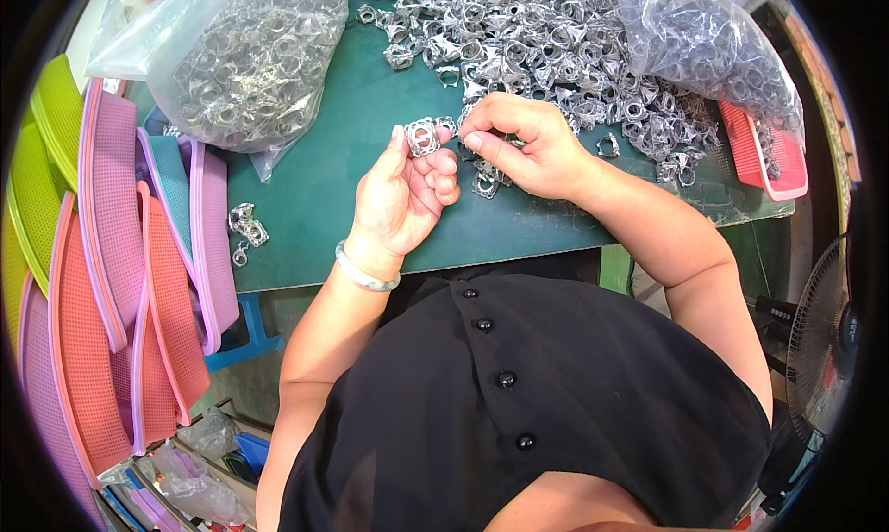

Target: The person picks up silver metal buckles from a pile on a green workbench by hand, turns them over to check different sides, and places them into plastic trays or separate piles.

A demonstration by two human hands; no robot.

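Note:
Between the thumb and fingers of my left hand (405, 189) sits a silver openwork metal piece (423, 137), its round lattice face turned up. My right hand (532, 148) is closed in a pinch just to the right of it, thumb against forefinger. Whatever those fingertips grip is too small or hidden to make out. Behind both hands spreads a big loose heap of similar silver ring-shaped metal pieces (519, 32); a few lie partly under my right hand. A small cluster of pieces (246, 225) rests apart, near the table's left edge.
A full clear bag of metal pieces (255, 69) stands at the far left of the green table (324, 245). Another bag (713, 50) leans over a pink basket (769, 157) at right. Stacked coloured plastic baskets (111, 226) crowd the left side; a fan (820, 328) stands right.

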